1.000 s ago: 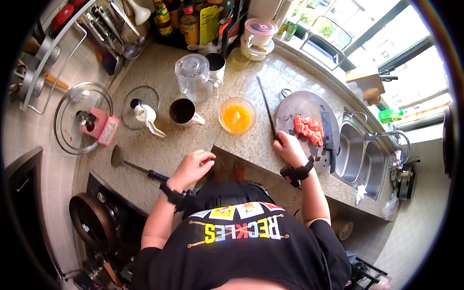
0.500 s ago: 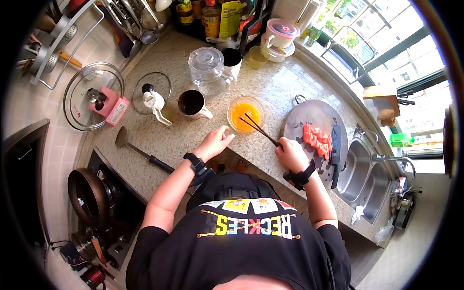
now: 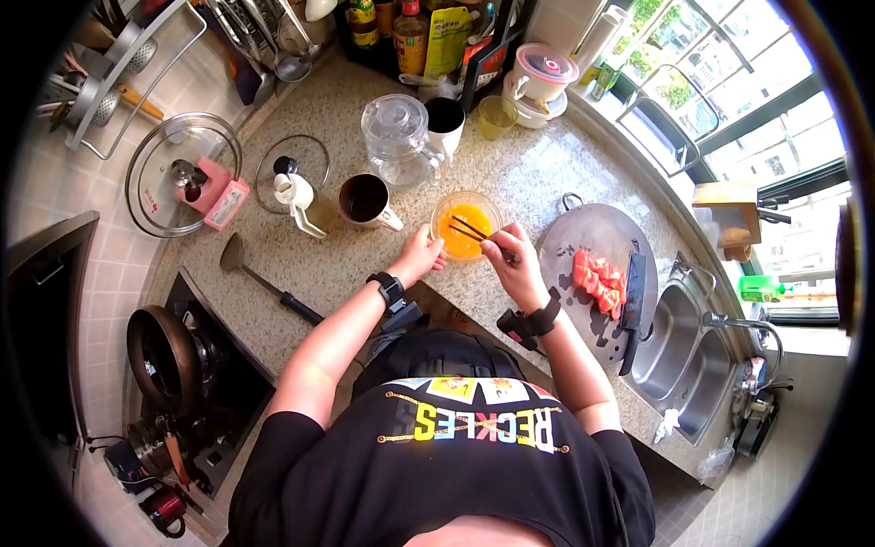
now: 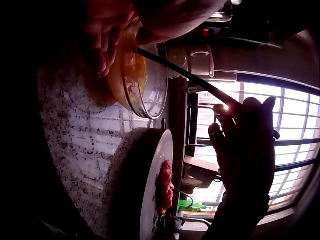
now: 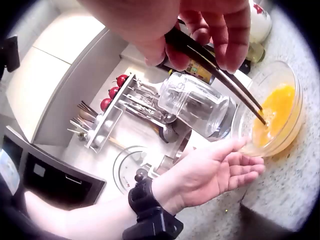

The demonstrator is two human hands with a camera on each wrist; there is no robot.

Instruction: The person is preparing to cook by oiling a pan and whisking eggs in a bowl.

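Observation:
A clear glass bowl of beaten egg stands on the counter near its front corner. My right hand grips a pair of dark chopsticks from above; their tips dip into the egg in the right wrist view. My left hand lies against the bowl's near left side. Its thumb reaches the rim, and the other fingers extend loosely beside the wall, palm turned up.
Right of the bowl, a round board bears chopped red pieces and a cleaver. A dark mug and glass pitcher stand behind left. A spatula lies left; a sink is right.
The right hand has swung the chopsticks from beside the board leftward and into the bowl. My left hand has moved forward and right, up to the bowl's side.

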